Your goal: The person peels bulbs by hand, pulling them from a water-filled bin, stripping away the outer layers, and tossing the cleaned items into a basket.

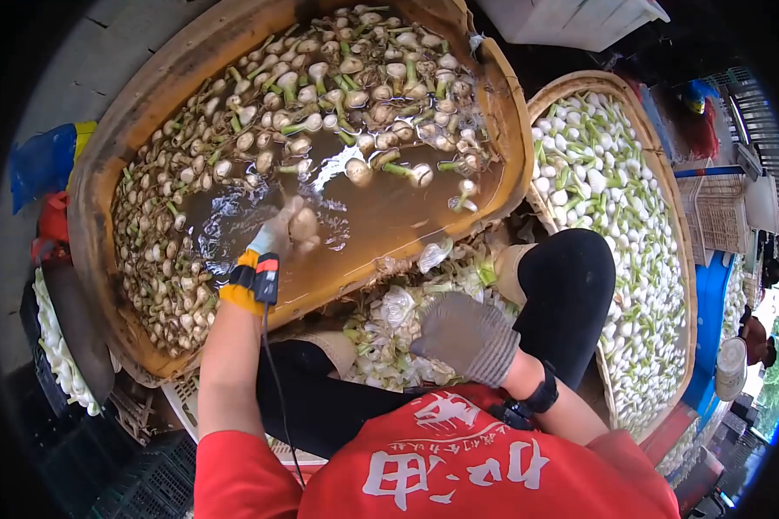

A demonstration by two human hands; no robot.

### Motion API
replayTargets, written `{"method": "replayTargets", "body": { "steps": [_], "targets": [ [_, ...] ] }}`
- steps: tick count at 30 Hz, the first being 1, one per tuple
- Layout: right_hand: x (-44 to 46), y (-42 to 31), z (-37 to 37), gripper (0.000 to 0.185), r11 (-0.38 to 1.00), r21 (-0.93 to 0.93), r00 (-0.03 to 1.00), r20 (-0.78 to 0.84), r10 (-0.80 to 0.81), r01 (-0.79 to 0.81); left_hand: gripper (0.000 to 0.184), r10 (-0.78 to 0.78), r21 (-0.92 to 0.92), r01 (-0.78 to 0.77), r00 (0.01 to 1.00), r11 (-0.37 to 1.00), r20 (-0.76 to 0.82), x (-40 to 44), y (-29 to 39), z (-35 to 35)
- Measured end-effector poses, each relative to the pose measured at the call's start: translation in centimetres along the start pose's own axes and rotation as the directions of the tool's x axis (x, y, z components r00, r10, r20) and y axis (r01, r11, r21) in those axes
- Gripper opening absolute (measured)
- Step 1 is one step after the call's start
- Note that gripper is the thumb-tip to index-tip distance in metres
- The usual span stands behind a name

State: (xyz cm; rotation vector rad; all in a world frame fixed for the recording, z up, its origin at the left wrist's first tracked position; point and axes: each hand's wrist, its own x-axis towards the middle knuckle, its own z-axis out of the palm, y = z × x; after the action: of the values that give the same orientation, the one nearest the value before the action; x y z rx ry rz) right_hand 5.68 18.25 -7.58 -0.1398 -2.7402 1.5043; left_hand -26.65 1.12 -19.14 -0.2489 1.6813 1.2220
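Brown water [381, 227], your left hand [277, 232] at ten o'clock beside mud-stained, green-stemmed bulbs [304, 225], gray-gloved right hand [466, 336] at four over scraps [389, 333], both grips unclear

Broad orange-brown tub [502, 112], murky water [363, 227] (rippled), muddy bulbs [358, 172] across it; pale-rimmed container [687, 285], heaped white green-stemmed bulbs [596, 182]

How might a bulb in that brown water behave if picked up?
A stemmed bulb would probably be slippery, since it sits in water. Its rounded shape might let it roll, though its green stem could hinder that.
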Motion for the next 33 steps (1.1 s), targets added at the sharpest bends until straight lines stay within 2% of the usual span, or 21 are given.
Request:
{"method": "replayTargets", "body": {
  "steps": [1, 2, 3, 4, 5, 6, 8, 9, 10, 12, 14, 16, 17, 22, 25, 26, 28, 29, 30, 31, 33],
  "targets": [
    [0.9, -1.9, -1.1, 0.022, 0.987, 0.067, 0.986, -0.068, 0.153, -0.148, 0.055, -0.037, -0.198, 0.094, 0.961, 0.976, 0.273, -2.0, 0.4, 0.8],
    [1.7, -3.0, -1.6, 0.023, 0.948, 0.142, 0.945, -0.124, 0.302, -0.284, 0.057, -0.009, -0.358, 0.23, 0.852, 0.905, 0.524, -3.8, 0.6, 1.5],
    [2.1, -3.0, -1.4, 0.023, 0.948, 0.146, 0.945, -0.122, 0.302, -0.284, 0.059, 0.029, -0.43, 0.205, 0.879, 0.879, 0.477, -6.9, 1.0, 3.2],
    [2.4, -3.0, -1.1, 0.022, 0.955, 0.185, 0.942, -0.206, 0.267, -0.23, 0.06, 0.062, -0.497, 0.177, 0.902, 0.849, 0.427, -10.2, 1.2, 5.4],
    [2.7, -3.0, -0.9, 0.021, 0.961, 0.216, 0.928, -0.292, 0.232, -0.172, 0.063, 0.084, -0.557, 0.178, 0.907, 0.811, 0.412, -12.7, 0.9, 6.9],
    [3.1, -3.3, -1.0, 0.021, 0.961, 0.217, 0.927, -0.294, 0.234, -0.173, 0.063, 0.142, -0.6, 0.189, 0.876, 0.778, 0.46, -14.5, 0.2, 7.6],
    [3.5, -4.2, -1.2, 0.018, 0.993, 0.102, 0.918, -0.386, 0.092, -0.057, 0.063, 0.224, -0.658, 0.136, 0.874, 0.741, 0.432, -18.1, -0.7, 10.0],
    [3.4, -4.8, -1.2, 0.015, 0.992, 0.116, 0.917, -0.39, 0.085, -0.042, 0.062, 0.212, -0.706, 0.096, 0.918, 0.702, 0.335, -19.9, -1.0, 11.3],
    [3.2, -5.2, -1.3, 0.015, 0.993, 0.113, 0.916, -0.393, 0.087, -0.045, 0.062, 0.212, -0.705, 0.099, 0.916, 0.703, 0.34, -20.7, -1.8, 12.3],
    [2.9, -5.9, -1.6, 0.014, 0.999, 0.039, 0.909, -0.414, 0.041, -0.027, 0.06, 0.259, -0.742, -0.005, 0.939, 0.67, 0.227, -21.8, -3.3, 13.8],
    [1.9, -6.2, -1.6, 0.012, 0.999, 0.011, 0.927, -0.372, 0.051, -0.051, 0.058, 0.283, -0.707, -0.077, 0.942, 0.703, 0.179, -22.9, -4.2, 15.1],
    [1.0, -5.9, -1.0, 0.011, 0.994, -0.107, 0.919, -0.386, -0.076, 0.038, 0.056, 0.367, -0.684, -0.177, 0.919, 0.708, 0.142, -23.3, -4.9, 16.4],
    [0.7, -6.1, -1.0, 0.011, 0.993, -0.109, 0.917, -0.39, -0.08, 0.041, 0.052, 0.374, -0.658, -0.222, 0.922, 0.719, 0.098, -24.6, -4.3, 17.4],
    [-0.4, -6.5, -0.5, 0.011, 0.988, -0.152, 0.916, -0.398, -0.05, -0.012, 0.049, 0.365, -0.616, -0.207, 0.92, 0.76, 0.142, -24.1, -6.9, 16.9],
    [-1.0, -7.5, -0.5, 0.014, 0.995, -0.09, 0.923, -0.384, 0.004, -0.042, 0.05, 0.365, -0.581, -0.252, 0.927, 0.774, 0.084, -25.3, -7.2, 17.0],
    [-1.1, -8.0, -0.7, 0.014, 0.995, -0.089, 0.923, -0.384, -0.003, -0.034, 0.05, 0.343, -0.563, -0.223, 0.932, 0.796, 0.117, -25.3, -7.5, 16.3],
    [-1.4, -8.8, -1.3, 0.011, 0.993, 0.117, 0.91, -0.408, 0.072, -0.026, 0.052, 0.325, -0.546, -0.2, 0.935, 0.814, 0.142, -26.1, -7.9, 14.8],
    [-1.0, -8.3, -1.6, 0.014, 0.985, 0.165, 0.881, -0.471, 0.036, 0.047, 0.055, 0.372, -0.528, -0.171, 0.877, 0.832, 0.303, -27.6, -7.1, 14.1],
    [-0.5, -6.8, -2.1, 0.014, 0.994, 0.103, 0.875, -0.483, 0.013, 0.042, 0.06, 0.406, -0.503, -0.146, 0.791, 0.852, 0.458, -28.6, -6.9, 13.3],
    [-0.1, -5.6, -2.8, 0.014, 1.0, 0.016, 0.834, -0.55, 0.028, -0.023, 0.067, 0.486, -0.587, -0.079, 0.655, 0.806, 0.578, -28.6, -7.8, 12.1],
    [1.0, -2.8, -3.7, 0.021, 0.973, -0.157, 0.781, -0.624, 0.035, -0.169, 0.068, 0.486, -0.596, -0.087, 0.678, 0.798, 0.551, -30.8, -7.3, 12.6]
  ]
}}
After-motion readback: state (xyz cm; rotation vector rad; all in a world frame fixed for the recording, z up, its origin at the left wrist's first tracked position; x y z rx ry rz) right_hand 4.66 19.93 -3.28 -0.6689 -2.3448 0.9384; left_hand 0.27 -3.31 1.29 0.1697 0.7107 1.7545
